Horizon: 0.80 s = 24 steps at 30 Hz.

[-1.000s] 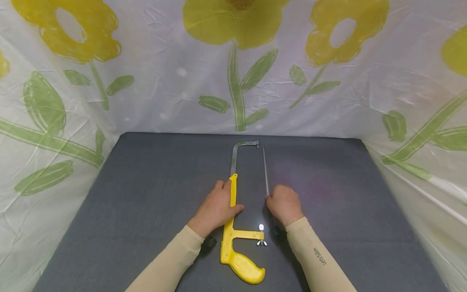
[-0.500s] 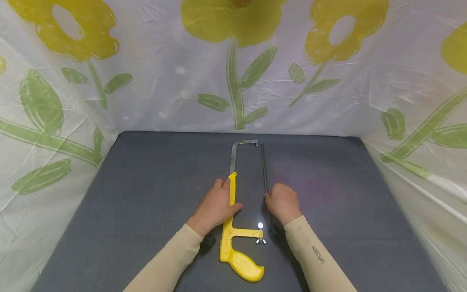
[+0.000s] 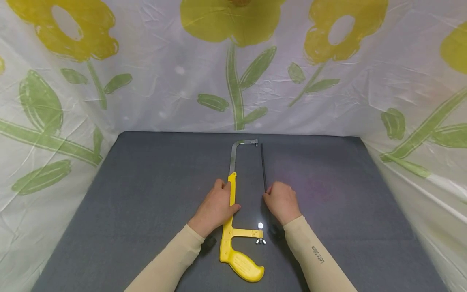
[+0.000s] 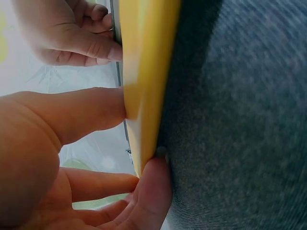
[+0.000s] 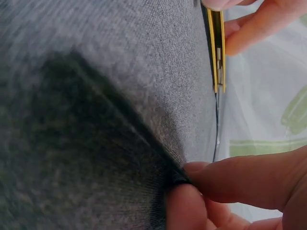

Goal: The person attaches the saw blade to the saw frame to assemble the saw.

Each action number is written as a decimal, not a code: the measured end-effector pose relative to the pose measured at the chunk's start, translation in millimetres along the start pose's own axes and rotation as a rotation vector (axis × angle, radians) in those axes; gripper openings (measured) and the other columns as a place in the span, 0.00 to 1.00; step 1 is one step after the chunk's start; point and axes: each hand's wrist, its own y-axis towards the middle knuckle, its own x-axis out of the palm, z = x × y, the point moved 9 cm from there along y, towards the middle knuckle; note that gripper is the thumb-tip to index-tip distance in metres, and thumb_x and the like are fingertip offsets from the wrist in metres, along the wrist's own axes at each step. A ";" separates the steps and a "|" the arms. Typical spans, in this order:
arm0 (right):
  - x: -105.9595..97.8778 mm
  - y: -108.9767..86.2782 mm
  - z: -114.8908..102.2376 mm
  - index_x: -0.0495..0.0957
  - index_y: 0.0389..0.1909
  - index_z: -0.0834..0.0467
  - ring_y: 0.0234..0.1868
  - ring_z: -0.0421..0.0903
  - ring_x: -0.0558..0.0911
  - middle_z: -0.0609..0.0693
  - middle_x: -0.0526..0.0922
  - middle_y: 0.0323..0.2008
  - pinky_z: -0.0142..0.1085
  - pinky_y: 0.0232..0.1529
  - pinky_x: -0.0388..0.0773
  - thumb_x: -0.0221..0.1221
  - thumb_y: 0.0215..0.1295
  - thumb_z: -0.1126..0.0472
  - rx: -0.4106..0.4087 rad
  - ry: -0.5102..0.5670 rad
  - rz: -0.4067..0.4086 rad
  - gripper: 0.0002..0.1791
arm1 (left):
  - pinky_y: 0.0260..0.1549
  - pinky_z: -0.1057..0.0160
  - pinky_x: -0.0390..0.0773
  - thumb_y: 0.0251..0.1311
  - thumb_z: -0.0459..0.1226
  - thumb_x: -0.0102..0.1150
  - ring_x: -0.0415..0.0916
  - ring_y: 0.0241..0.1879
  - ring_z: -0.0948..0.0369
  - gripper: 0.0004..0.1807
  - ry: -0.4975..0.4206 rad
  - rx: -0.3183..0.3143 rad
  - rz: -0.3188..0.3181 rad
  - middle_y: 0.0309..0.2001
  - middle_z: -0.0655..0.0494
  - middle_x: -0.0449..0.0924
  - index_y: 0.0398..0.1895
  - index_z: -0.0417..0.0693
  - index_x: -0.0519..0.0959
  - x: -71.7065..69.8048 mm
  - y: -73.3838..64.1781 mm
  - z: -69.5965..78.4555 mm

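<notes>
A yellow hacksaw frame (image 3: 242,265) lies on the dark cloth, its handle toward me and its grey metal bow (image 3: 234,158) pointing away. My left hand (image 3: 213,209) grips the yellow bar midway, thumb on the right side; the left wrist view shows thumb and fingers pinching that bar (image 4: 146,67). To the right, my right hand (image 3: 282,202) pinches a thin dark hacksaw blade (image 3: 263,168). This blade runs alongside the frame's open side, apart from it. In the right wrist view, the blade (image 5: 134,120) passes between thumb and index finger, with its near end blurred.
A wing nut (image 3: 260,241) and a bright metal peg (image 3: 260,225) sit at the end of the frame's yellow cross arm (image 3: 246,232). Dark cloth (image 3: 153,174) covers the table. A white sheet with printed flowers (image 3: 153,93) hangs behind and at both sides.
The blade looked bright silver a second ago and shows dark now, so it has turned in my right fingers. Its far tip has shifted slightly left. The left hand still grips the frame.
</notes>
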 end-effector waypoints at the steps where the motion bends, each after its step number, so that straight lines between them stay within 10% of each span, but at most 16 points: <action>1: 1.2 0.6 1.7 0.84 0.26 0.56 0.33 0.56 0.84 0.53 0.86 0.29 0.51 0.38 0.80 0.67 0.66 0.61 0.009 0.006 -0.011 0.08 | 0.43 0.58 0.86 0.63 0.43 0.79 0.78 0.41 0.56 0.47 0.003 -0.001 -0.003 0.64 0.41 0.72 0.80 0.34 0.68 0.5 -0.3 0.2; 7: 4.9 1.8 7.3 0.83 0.54 0.65 0.42 0.55 0.86 0.60 0.90 0.47 0.51 0.45 0.83 0.69 0.71 0.59 0.053 0.067 -0.096 0.17 | 0.43 0.59 0.87 0.64 0.43 0.79 0.79 0.44 0.56 0.47 0.002 -0.005 -0.015 0.67 0.41 0.70 0.80 0.35 0.67 3.7 -0.1 0.2; 16: 3.0 -0.4 3.3 0.82 0.56 0.66 0.27 0.44 0.86 0.53 0.89 0.29 0.37 0.30 0.77 0.67 0.74 0.62 0.047 0.195 -0.163 0.16 | 0.40 0.62 0.86 0.64 0.43 0.78 0.77 0.42 0.58 0.47 -0.015 -0.016 -0.026 0.67 0.42 0.69 0.82 0.37 0.66 7.8 0.0 -2.3; 24: -1.5 -1.4 -5.7 0.81 0.59 0.65 0.29 0.44 0.87 0.54 0.90 0.34 0.37 0.32 0.79 0.66 0.75 0.62 0.029 0.301 -0.202 0.17 | 0.42 0.60 0.86 0.65 0.43 0.78 0.78 0.42 0.57 0.47 -0.002 -0.002 -0.016 0.66 0.41 0.69 0.81 0.34 0.66 4.9 0.2 -1.4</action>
